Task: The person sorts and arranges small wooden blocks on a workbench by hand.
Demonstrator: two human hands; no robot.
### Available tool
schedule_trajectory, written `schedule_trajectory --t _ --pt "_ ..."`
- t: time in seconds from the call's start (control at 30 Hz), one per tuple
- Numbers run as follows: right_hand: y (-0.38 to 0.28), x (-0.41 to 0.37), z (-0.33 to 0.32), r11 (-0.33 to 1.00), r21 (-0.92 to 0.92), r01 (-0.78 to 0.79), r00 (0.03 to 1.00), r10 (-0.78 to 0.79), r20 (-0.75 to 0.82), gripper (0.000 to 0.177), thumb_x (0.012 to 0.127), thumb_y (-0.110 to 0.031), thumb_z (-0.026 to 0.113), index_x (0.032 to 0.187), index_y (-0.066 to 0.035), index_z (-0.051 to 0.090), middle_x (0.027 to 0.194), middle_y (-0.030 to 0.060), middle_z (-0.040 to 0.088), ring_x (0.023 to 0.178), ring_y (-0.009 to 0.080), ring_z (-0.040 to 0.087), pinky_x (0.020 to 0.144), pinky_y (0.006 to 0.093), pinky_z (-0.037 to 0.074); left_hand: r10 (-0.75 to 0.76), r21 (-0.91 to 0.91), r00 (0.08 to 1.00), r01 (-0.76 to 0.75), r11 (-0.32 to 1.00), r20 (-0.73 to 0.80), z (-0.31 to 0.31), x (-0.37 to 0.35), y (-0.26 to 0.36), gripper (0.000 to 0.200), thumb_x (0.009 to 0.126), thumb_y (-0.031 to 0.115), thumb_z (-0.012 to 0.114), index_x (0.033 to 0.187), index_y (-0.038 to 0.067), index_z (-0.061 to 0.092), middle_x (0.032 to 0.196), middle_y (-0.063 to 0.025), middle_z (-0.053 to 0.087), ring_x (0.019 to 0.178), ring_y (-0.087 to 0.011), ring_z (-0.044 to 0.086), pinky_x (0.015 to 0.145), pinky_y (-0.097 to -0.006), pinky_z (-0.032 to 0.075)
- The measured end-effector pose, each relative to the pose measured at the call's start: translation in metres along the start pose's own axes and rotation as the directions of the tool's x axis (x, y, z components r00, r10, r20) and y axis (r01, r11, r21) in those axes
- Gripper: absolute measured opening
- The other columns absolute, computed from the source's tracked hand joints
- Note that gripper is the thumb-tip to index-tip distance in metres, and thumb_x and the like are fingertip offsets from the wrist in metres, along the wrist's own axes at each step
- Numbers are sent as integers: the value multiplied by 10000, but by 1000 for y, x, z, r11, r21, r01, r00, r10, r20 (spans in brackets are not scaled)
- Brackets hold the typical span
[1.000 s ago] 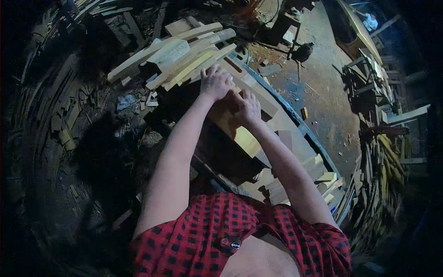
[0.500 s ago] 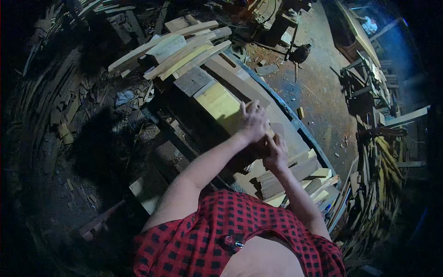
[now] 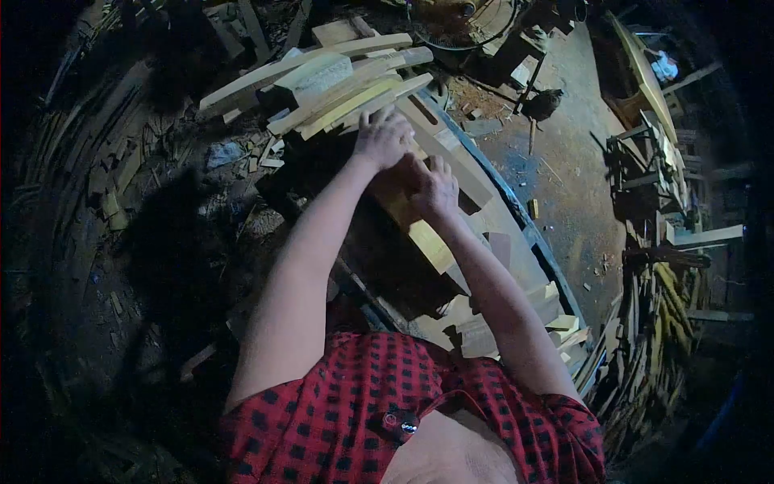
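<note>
My left hand (image 3: 384,139) is forward, its fingers curled over the front of a wooden hand plane (image 3: 409,169) that my hands mostly cover. Behind it, my right hand (image 3: 436,192) is closed around the plane's rear part. The plane rests towards the far end of a pale wooden block (image 3: 431,247), whose near end shows bright between my forearms. Alongside the block, to the right, lies a darker plank (image 3: 463,181) on the workbench (image 3: 516,256).
Curved wooden pieces (image 3: 355,85) are stacked past the bench's far end. Offcuts (image 3: 536,306) lie at its near right. Scraps cover the dark floor at left. Strips of wood (image 3: 665,323) and a wooden stand (image 3: 649,165) are at right. A fan-like round guard (image 3: 459,24) stands behind.
Both hands have pushed the plane forward and left along the block, away from my body. The block's near end, covered before, now shows. My view has shifted slightly.
</note>
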State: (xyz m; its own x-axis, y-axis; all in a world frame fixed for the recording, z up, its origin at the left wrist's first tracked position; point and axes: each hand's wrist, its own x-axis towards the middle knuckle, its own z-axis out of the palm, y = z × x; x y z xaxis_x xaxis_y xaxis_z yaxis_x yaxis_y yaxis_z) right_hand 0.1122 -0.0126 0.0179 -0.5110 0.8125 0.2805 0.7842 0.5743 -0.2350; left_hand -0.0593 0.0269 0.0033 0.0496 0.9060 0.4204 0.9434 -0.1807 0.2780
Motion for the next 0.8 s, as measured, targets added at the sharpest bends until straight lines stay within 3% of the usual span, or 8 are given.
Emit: schedule_trajectory --t 0.27,0.33,0.37,0.47,0.53,0.6,0.73,0.8 --pt "-3 -22 -20 1000 14 -12 999 12 37 661 653 -189 672 1293 -255 521 1103 151 489 1022 353 512 829 434 455 -33 -26 999 32 999 -20 1 -11 19 224 886 316 504 965 177 661 1140 -3 604 1252 -223 428 1029 -557 221" --pt "2 -52 -33 998 47 -34 996 31 81 647 655 -135 657 1285 -219 532 1146 164 484 1040 370 504 861 450 453 -5 13 1000 5 1000 7 -6 -29 47 208 877 302 508 943 171 656 1116 -16 600 1244 -239 429 1023 -590 228" --pt "9 -74 -37 998 66 -16 998 12 64 640 666 -136 652 1289 -218 532 1151 173 484 1039 372 505 866 446 450 16 10 997 -16 1000 -70 0 -44 64 197 867 294 515 926 160 647 1106 -30 590 1246 -253 418 1016 -623 237" --pt "22 -139 -65 993 105 -60 986 42 163 589 706 -152 653 1283 -188 540 1146 197 497 1030 376 509 857 438 448 -23 -34 998 25 999 57 -4 -87 128 249 869 283 481 979 130 643 1168 -77 560 1293 -301 370 1026 -653 209" --pt "31 -179 -82 998 44 52 998 -53 27 554 715 -172 683 1254 -152 558 1099 188 516 998 368 521 813 441 455 -19 -88 987 34 996 159 -15 -108 166 265 857 288 489 999 117 634 1195 -96 551 1305 -320 353 1035 -654 182" --pt "34 -205 -90 999 45 9 1000 -10 20 555 697 -174 708 1232 -134 568 1064 175 522 975 358 532 785 448 461 11 -107 996 -1 994 89 -15 -125 191 220 844 262 518 968 111 620 1130 -87 545 1253 -314 378 1026 -620 193" --pt "32 -210 -93 997 68 -39 992 31 119 667 665 -157 697 1309 -177 527 1138 186 492 989 362 506 801 425 438 26 -189 999 -21 982 21 -21 -133 191 237 842 268 530 1001 121 626 1138 -81 549 1261 -310 374 1036 -598 202" --pt "26 -195 -90 998 61 35 998 -39 54 502 738 -179 683 1225 -140 571 1004 166 512 912 358 537 742 444 457 39 -200 998 -31 979 38 -22 -127 174 245 841 269 534 1016 125 629 1141 -78 550 1270 -306 370 1038 -593 207"
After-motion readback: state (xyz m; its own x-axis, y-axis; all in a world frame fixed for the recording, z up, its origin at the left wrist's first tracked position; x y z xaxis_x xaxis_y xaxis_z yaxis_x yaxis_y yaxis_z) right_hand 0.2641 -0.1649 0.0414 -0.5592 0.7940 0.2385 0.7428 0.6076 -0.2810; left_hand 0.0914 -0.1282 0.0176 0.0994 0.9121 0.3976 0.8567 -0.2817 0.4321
